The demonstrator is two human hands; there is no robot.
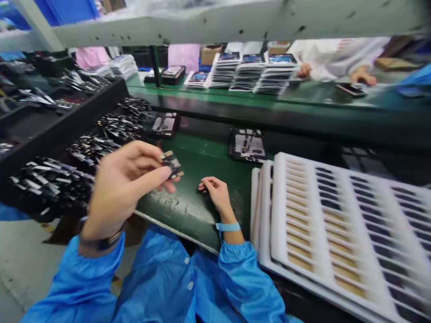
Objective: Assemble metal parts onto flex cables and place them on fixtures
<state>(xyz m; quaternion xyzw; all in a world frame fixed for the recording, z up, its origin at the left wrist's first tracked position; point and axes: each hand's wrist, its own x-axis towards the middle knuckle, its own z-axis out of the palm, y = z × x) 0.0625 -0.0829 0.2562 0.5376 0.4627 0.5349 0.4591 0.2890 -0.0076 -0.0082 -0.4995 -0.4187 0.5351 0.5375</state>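
Note:
My left hand (pixel 134 175) is raised over the green work surface (pixel 191 154), thumb and fingers closed on a small black electronic part (pixel 172 165) with tan ends and a silvery patch. Lower down and to the right, my right hand (pixel 217 194) is just above the surface, its thumb and fingertips pinched together. Whatever may be between those fingertips is too small to make out. Left of my left hand lie heaps of thin black and silver strip-like parts (pixel 57 181) in a dark tray.
White slotted trays (pixel 281 211) are stacked at the right, partly filled with dark pieces. Two flat dark parts with pale panels (pixel 249 144) (pixel 164 123) lie at the back. Stacked phone-like items (pixel 247 74) stand beyond, near another person's hands (pixel 363 76). A beam (pixel 215 22) crosses above.

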